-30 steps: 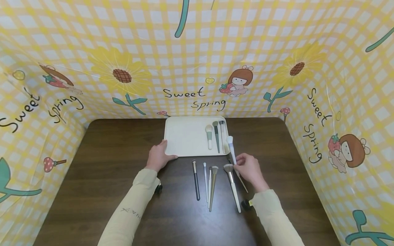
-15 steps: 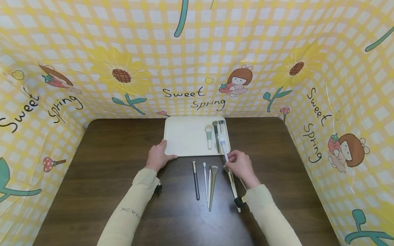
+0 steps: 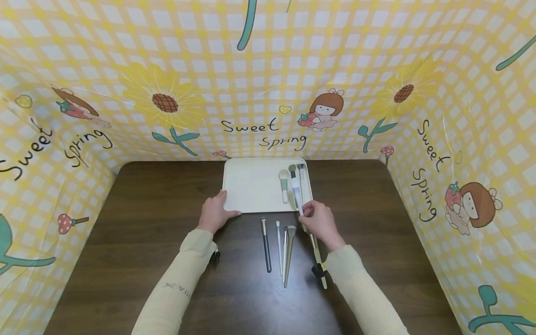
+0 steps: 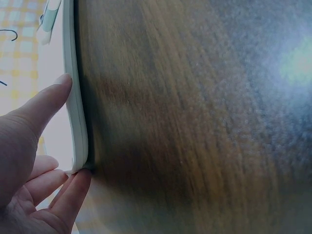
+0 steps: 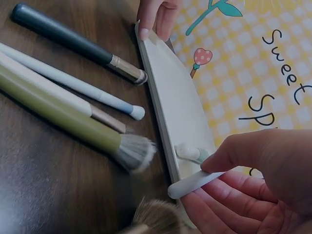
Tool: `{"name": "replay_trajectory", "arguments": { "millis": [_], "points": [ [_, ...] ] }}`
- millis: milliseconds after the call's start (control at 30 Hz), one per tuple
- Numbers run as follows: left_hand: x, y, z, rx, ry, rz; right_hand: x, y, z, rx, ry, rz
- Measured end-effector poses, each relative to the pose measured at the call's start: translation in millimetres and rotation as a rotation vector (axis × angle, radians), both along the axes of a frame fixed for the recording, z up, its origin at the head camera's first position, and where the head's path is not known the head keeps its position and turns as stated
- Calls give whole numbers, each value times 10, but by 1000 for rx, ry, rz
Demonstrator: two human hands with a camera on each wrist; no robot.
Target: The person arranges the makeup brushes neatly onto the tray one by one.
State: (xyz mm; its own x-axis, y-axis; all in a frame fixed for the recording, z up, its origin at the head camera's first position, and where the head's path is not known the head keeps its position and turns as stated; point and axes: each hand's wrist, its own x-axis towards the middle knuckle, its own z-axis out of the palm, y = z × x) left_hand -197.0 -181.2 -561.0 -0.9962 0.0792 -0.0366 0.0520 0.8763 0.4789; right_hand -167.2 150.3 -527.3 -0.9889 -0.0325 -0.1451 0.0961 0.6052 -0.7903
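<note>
My right hand (image 3: 320,223) pinches the white handle of a makeup brush (image 3: 297,195) between thumb and fingers. Its bristle end points away over the right part of a white tray (image 3: 251,186), overlapping a dark green brush (image 3: 292,170) there. In the right wrist view, the handle's rounded end (image 5: 180,189) sticks out past the fingers at the tray's rim. A light green brush (image 3: 284,186) and another slim brush (image 3: 301,170) lie in the tray too. My left hand (image 3: 213,213) holds the tray's near left corner, thumb on the front rim, fingers at the side.
In front of the tray lie a dark-handled brush (image 3: 266,246), a thin white brush (image 3: 279,242) and an olive-handled brush (image 3: 289,260) beside another thin one. A larger brush (image 3: 317,260) is partly covered by my right hand and wrist. A checked cloth (image 3: 201,93) walls the table (image 3: 167,195).
My right hand has carried the white brush left, from beside the tray's right edge to over the brushes inside it. The left hand and tray stay where they were.
</note>
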Motion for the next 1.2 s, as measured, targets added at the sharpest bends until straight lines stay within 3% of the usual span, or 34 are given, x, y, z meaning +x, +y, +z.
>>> {"name": "replay_trajectory", "arguments": {
  "millis": [167,667,900,1200],
  "points": [
    [-10,-10,-22,4,-7,6,-55,-68,18,48,53,6],
    [-16,11,-16,6,-17,6,-162,-319,52,16,55,-25],
    [-21,9,-22,3,-11,1,-249,-391,25,20,101,-12],
    [-5,-5,-9,6,-14,1,-382,-506,41,-33,39,-10]
  ]
}}
